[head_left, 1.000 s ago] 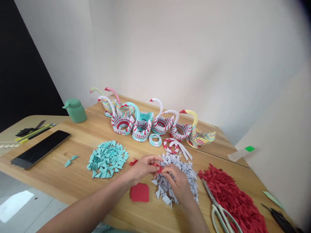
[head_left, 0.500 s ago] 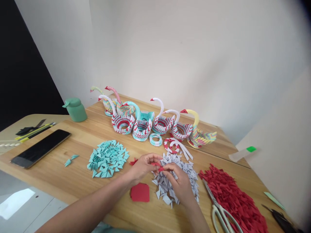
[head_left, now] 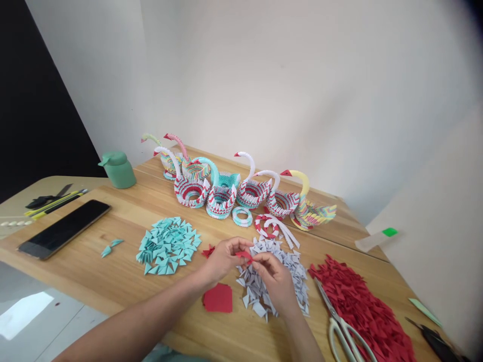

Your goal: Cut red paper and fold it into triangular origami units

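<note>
Between my two hands is a small red piece of folded paper [head_left: 245,256]. My left hand [head_left: 225,260] pinches its left side, and the fingertips of my right hand [head_left: 274,279] press on its right side. Both hands hover over the pile of grey-white folded paper triangles [head_left: 260,294]. Just below my left wrist lies a stack of red paper sheets [head_left: 218,298]. A few red folded pieces [head_left: 208,251] show partly behind my left hand.
Turquoise paper triangles [head_left: 168,245] lie to the left, red ones [head_left: 364,306] to the right beside scissors [head_left: 341,322]. Several paper swans [head_left: 222,201] stand at the back near paper rings [head_left: 242,216]. A phone [head_left: 65,229] and green jug [head_left: 117,170] sit at left.
The red paper has turned slightly between my fingertips, showing more of its face. My hands stay in nearly the same place, and the view has shifted very slightly.
</note>
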`<state>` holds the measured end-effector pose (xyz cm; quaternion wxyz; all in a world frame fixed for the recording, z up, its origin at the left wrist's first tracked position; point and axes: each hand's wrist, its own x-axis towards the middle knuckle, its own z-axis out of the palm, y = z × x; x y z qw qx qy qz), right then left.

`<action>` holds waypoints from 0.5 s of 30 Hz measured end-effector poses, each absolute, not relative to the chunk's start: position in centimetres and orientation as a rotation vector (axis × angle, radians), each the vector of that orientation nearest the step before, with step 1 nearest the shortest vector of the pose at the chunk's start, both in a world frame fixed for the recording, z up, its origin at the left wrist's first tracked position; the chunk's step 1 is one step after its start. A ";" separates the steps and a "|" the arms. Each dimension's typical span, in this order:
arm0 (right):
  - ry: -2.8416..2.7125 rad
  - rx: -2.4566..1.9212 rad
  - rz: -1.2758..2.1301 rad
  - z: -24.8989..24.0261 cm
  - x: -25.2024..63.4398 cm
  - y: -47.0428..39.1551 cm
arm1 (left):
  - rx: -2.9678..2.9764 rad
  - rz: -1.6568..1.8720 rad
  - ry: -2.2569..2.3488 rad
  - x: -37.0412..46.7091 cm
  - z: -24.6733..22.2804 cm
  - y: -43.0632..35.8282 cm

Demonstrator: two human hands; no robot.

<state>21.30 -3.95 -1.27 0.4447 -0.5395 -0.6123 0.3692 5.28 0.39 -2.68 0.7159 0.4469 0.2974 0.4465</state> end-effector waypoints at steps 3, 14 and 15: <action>-1.490 -1.335 0.918 -1.4 21.3 -4.0 | 1.002 1.004 0.677 5.3 -2.5 0.3; -1.383 -1.292 1.035 -1.1 21.3 -4.1 | 0.803 0.982 0.627 5.3 -2.5 0.1; -1.378 -1.281 1.056 -1.1 21.2 -4.1 | 0.796 0.976 0.629 5.3 -2.5 0.1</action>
